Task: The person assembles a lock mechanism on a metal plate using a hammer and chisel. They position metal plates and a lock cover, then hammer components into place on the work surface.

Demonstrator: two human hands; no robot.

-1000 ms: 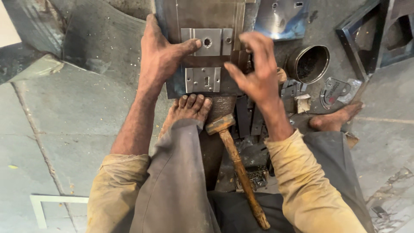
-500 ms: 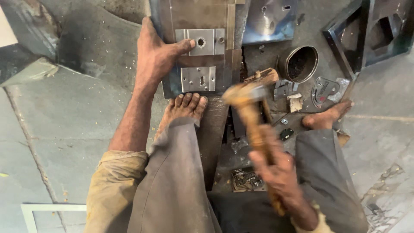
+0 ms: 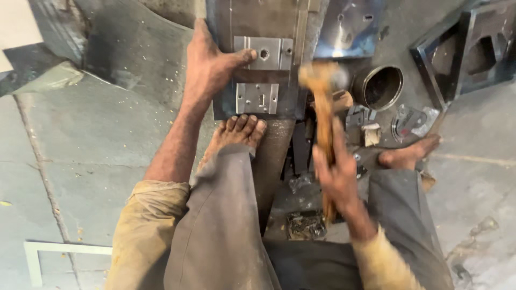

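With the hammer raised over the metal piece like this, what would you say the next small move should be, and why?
Probably a short downward blow onto the right edge of the metal workpiece. The right hand grips the wooden-handled hammer, whose blurred head sits just beside that edge, while the left hand presses flat on the workpiece next to the small plates, steadying it, fingers clear of the hammer head.

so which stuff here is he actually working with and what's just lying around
In use: hammer in right hand; upper plate under left hand; lower plate.
Lying about: round tin, shiny sheet, dark frame, scraps.
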